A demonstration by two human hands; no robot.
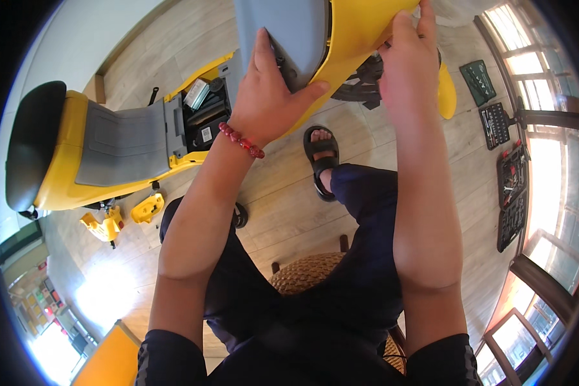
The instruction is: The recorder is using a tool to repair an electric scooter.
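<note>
One yellow-and-grey scooter (119,141) dominates the left; at top centre, here's a matching shell (360,26)! The left hand (264,96) spreads flat against it, the right hand (410,61) grips its yellow edge. Seemingly a steadying step; the next move wants even, two-handed support.

The front panel (367,26) was bright yellow, its inner panel (293,29) blue-grey. The scooter body (53,172) was yellow too, with a black seat (35,141) and grey footboard (125,138). The bracelet (241,141) was red, the trousers (367,193) dark, perhaps navy. The stool (307,271) had a tan woven pattern; the floor (283,193) showed pale wood grain; the tool pouch (477,82) was green.
</note>
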